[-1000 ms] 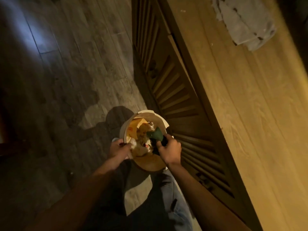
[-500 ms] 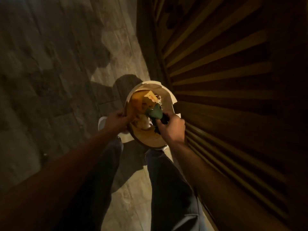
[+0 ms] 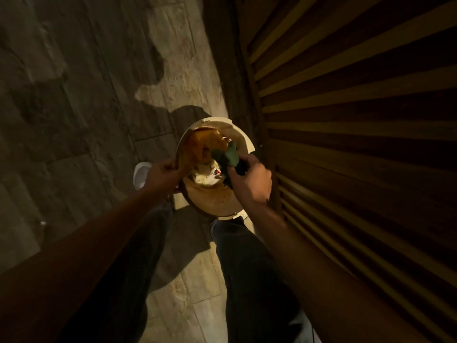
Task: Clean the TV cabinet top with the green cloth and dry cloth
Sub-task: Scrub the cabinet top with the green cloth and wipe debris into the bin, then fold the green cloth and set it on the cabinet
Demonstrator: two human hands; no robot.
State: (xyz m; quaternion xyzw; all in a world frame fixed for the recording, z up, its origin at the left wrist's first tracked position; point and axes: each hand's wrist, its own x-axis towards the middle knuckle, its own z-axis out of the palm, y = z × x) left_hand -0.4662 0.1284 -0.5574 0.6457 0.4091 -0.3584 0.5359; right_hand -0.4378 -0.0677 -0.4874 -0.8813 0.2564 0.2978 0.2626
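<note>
A round pale bin [image 3: 243, 139] stands on the floor at the foot of the TV cabinet's slatted front [image 3: 358, 134], with scraps and paper inside. My left hand [image 3: 164, 174] grips the bin's left rim. Over the bin's opening, my right hand [image 3: 249, 180] holds the bunched green cloth [image 3: 226, 155]. The cabinet top and the dry cloth are out of view.
Wood-look floor tiles [image 3: 86, 95] spread to the left in dim light. My legs in dark trousers [image 3: 249, 268] stand just before the bin, with a white shoe [image 3: 141, 173] beside its left side. The cabinet front runs close along the right.
The camera has dropped and tilted down; the cabinet top and the grey cloth on it have left the view. Both hands keep their hold at the bin.
</note>
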